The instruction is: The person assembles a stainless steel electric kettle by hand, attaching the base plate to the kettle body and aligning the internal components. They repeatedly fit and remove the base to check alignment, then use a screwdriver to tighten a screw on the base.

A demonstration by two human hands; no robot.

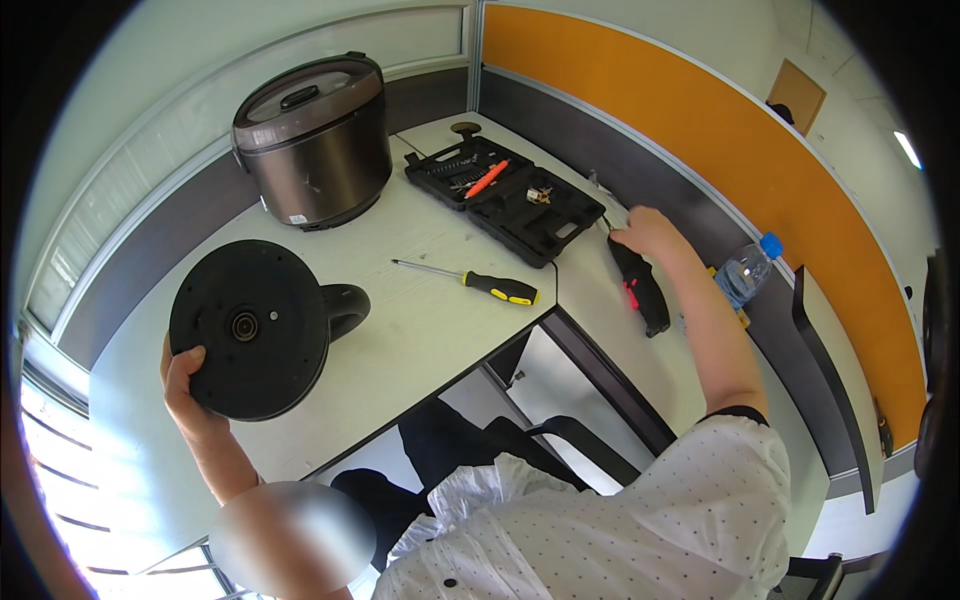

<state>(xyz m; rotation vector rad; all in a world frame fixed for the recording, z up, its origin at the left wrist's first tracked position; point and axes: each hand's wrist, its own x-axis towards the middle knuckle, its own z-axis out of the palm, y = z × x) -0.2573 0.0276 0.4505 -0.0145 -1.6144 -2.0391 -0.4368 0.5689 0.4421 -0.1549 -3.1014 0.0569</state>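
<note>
My left hand grips a black electric kettle by its rim, thumb on top. The kettle is tipped so its round underside faces up, showing a ring-shaped connector in the middle; its handle sticks out to the right. My right hand is over the right part of the desk, fingers curled at the front end of a black cordless screwdriver with red details. The exact grip is partly hidden. Between my hands a yellow-and-black screwdriver lies on the desk.
An opened black tool case holds bits, an orange-red pen-like tool and a small metal part. A brown rice cooker stands at the back left. A water bottle stands by the orange partition at right.
</note>
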